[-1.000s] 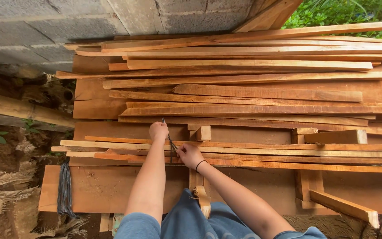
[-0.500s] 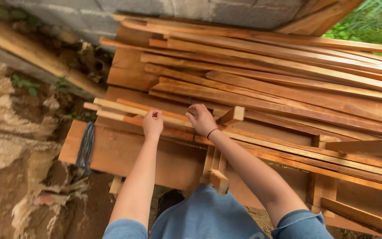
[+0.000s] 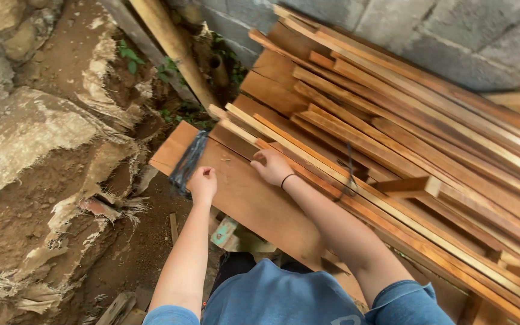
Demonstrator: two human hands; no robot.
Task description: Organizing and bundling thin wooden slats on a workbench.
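Note:
My left hand (image 3: 203, 183) is curled into a fist at the near edge of a wide brown plank (image 3: 254, 201), right beside a dark blue-grey strip of cloth (image 3: 188, 161) draped over the plank's end. Nothing shows in that hand. My right hand (image 3: 271, 165), with a black band on the wrist, has its fingers curled over a thin pale slat (image 3: 308, 157) near the slat's left end. A thin dark metal tool (image 3: 349, 171) lies on the slats to the right of that hand, untouched.
Several long slats and boards (image 3: 428, 120) are stacked against a grey block wall (image 3: 452, 42). A short wooden block (image 3: 409, 186) rests on the slats. A bamboo pole (image 3: 170, 48) leans at the back. An earth bank (image 3: 37, 156) and wood scraps (image 3: 224, 233) lie left and below.
The view has swung left and tilted. My left hand moved down to the plank's edge by the cloth. The dark tool held one second ago now lies on the slats.

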